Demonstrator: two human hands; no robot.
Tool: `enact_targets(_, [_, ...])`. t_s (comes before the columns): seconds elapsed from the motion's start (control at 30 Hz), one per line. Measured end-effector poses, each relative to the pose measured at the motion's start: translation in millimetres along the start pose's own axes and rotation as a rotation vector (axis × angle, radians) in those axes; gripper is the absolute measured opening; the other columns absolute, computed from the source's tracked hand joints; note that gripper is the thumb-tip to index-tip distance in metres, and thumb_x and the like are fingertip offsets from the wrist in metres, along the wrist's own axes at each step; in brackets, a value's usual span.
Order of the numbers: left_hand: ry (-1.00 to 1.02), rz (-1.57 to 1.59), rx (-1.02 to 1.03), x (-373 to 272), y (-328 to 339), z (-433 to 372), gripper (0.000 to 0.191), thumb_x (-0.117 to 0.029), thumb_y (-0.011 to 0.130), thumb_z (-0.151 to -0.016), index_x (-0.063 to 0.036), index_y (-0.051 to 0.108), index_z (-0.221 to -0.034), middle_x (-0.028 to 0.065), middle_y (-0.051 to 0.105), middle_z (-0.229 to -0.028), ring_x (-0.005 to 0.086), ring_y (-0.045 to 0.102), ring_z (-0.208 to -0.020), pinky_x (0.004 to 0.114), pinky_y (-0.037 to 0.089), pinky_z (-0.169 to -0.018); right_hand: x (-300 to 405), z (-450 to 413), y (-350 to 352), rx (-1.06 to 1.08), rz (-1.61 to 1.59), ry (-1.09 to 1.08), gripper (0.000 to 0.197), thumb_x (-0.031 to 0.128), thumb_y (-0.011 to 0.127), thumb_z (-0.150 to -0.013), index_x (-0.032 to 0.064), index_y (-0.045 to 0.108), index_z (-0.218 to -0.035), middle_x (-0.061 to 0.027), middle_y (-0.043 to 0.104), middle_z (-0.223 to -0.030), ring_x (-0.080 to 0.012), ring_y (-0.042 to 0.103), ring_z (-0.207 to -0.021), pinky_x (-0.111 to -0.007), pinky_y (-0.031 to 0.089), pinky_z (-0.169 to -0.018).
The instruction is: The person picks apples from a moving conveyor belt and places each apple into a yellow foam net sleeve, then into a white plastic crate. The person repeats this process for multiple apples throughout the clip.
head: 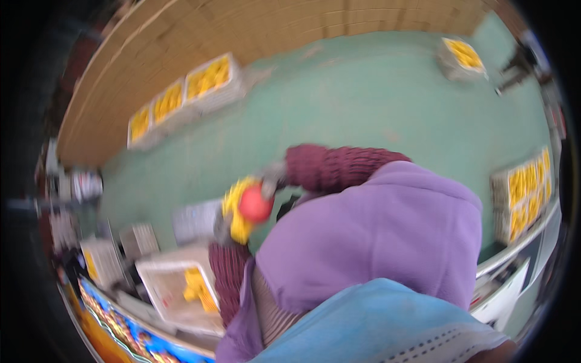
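In a grey glove, my left hand [222, 230] is closed around the lower left side of a yellow netted bundle [237, 213]. A round red object [256, 203] lies against the bundle's right side. My right hand [272, 177], gloved in grey too, has its fingers on the upper right of the red object. Both hands are blurred, and what the netting holds cannot be made out. Below my left forearm stands a white bin [150, 277] with a few yellow pieces [198, 288] inside.
White crates of yellow items [208, 78] line the stacked cartons [345, 18]. Another crate [458, 70] stands at the upper right, near a person's legs [517, 75]. More crates [501, 204] are at the right. A grey-white flat object [195, 222] lies left of my hands.
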State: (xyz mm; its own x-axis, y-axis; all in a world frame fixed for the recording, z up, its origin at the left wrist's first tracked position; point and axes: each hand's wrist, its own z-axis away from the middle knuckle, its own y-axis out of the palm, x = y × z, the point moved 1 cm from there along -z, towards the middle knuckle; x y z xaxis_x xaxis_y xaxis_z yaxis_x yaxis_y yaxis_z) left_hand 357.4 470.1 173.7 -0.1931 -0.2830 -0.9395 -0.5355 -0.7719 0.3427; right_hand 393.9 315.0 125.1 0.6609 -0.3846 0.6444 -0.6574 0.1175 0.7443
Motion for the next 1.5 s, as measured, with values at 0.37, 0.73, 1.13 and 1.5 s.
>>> enact_targets(0.37, [-0.039, -0.682, -0.554, 41, 7, -51, 0.020, -0.014, 0.065, -0.077, -0.0058, 0.050, -0.087, 0.0073, 0.056, -0.079, 0.0137, 0.054, -0.068, 0.028, 0.047, -0.059, 42, -22, -84, -0.643, -0.027, -0.373, 0.057, 0.024, 0.065, -0.075, -0.0009, 0.038, -0.119, -0.0133, 0.052, -0.109, -0.0221, 0.053, -0.100, -0.035, 0.045, -0.088])
enact_targets(0.73, [0.433, 0.536, -0.918, 59, -11, 50, 0.078, -0.054, 0.065, -0.065, -0.0044, 0.038, -0.119, 0.0144, 0.053, -0.106, 0.0270, 0.056, -0.097, 0.041, 0.050, -0.082, -13, -82, -38, 0.161, 0.531, -0.173, 0.055, 0.022, 0.066, -0.073, 0.0021, 0.044, -0.119, -0.0162, 0.047, -0.118, -0.0290, 0.044, -0.113, -0.039, 0.040, -0.093])
enact_targets(1.13, [0.520, 0.234, -1.420, 93, 48, 177, 0.073, -0.046, 0.060, -0.076, -0.0073, 0.029, -0.130, 0.0120, 0.048, -0.117, 0.0227, 0.052, -0.104, 0.038, 0.047, -0.083, -113, -134, 33, 0.412, 0.135, 0.641, 0.092, 0.038, 0.075, -0.061, 0.0019, 0.027, -0.130, -0.0106, 0.047, -0.118, -0.0216, 0.047, -0.109, -0.034, 0.040, -0.091])
enact_targets(1.5, [0.690, 0.322, -2.015, 142, 131, 348, 0.043, -0.023, 0.057, -0.083, -0.0048, 0.043, -0.119, 0.0127, 0.058, -0.098, 0.0221, 0.060, -0.081, 0.034, 0.051, -0.069, -293, -343, 88, 0.392, 1.154, 0.361, 0.069, 0.018, 0.076, -0.062, 0.0046, 0.043, -0.121, -0.0174, 0.052, -0.112, -0.0262, 0.053, -0.101, -0.034, 0.044, -0.087])
